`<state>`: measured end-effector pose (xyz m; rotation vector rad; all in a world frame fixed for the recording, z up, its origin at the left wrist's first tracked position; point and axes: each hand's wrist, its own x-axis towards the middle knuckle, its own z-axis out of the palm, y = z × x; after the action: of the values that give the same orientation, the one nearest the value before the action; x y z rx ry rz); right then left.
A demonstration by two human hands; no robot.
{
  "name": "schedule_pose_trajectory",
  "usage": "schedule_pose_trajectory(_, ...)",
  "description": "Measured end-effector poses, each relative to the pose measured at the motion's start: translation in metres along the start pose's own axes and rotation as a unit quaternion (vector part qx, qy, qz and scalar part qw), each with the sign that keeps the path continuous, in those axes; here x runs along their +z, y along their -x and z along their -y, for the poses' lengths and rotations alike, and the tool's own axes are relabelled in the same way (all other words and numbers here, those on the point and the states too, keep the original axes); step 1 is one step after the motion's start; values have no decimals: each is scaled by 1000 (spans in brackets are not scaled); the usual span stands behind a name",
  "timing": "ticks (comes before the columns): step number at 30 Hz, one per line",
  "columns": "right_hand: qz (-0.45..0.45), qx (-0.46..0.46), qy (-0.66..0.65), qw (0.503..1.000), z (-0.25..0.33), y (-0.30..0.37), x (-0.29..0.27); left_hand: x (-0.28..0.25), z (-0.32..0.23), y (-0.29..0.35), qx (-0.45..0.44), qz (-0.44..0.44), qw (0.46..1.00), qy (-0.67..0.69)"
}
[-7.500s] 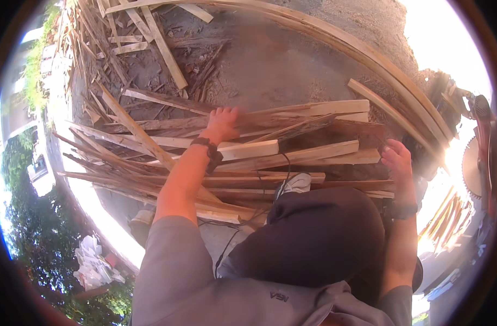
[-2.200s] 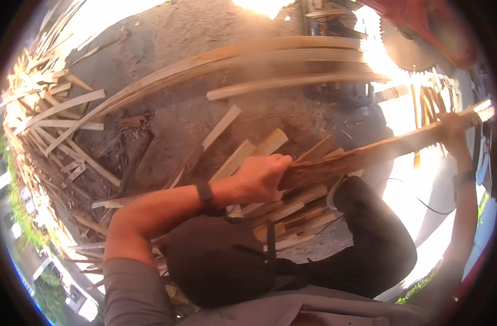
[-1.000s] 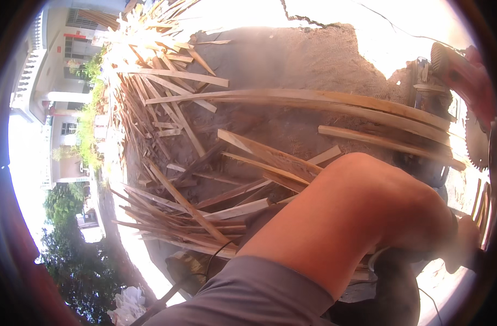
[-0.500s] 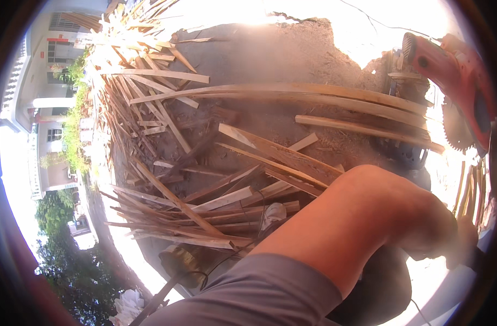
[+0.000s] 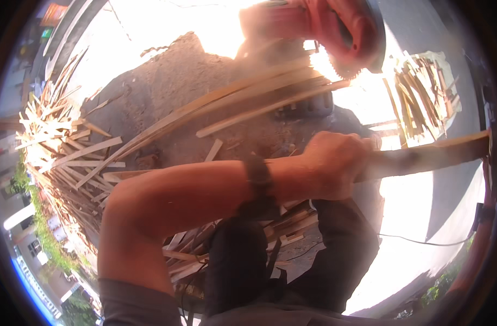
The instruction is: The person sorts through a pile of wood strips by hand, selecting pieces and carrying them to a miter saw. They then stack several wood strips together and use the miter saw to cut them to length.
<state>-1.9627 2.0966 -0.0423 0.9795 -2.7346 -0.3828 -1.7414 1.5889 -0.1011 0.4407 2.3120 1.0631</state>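
My left arm reaches across from the lower left, with a dark band at the wrist. The fist of my left hand (image 5: 338,163) is closed around the near end of a thick wooden plank (image 5: 433,157), which stretches to the right rim. Beyond the hand stands a red circular saw (image 5: 335,32), its toothed blade (image 5: 349,69) exposed. Long wooden strips (image 5: 216,103) lie near the blade. I cannot make out my right hand; a blurred reddish shape at the right rim is too unclear to name.
A large heap of loose wood strips (image 5: 58,146) spreads at the left. More strips lie bundled on a pale sheet (image 5: 422,98) at the right. Sawdust (image 5: 161,81) covers the ground near the saw. A thin black cable (image 5: 422,242) crosses the bright floor. My knees are below my arm.
My view has swung right, so the saw and wood pile appear farther left. My left hand, blurred at the right rim before, now shows near the middle, gripping the plank.
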Motion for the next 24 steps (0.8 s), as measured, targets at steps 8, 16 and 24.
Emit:
schedule_pose_trajectory(8, -44, -53, -159, 985, 299, -40, 69, 3, 187, 174, -107, -63, 987, -99)
schedule_pose_trajectory(16, -102, -165, -245, 950, 518, -66, 136, 68, 364, 322, -188, -111, 967, -128)
schedule_pose_trajectory(24, -99, -70, -221, 968, 623, -86, 161, 107, 432, 363, -277, -163, 931, -174)
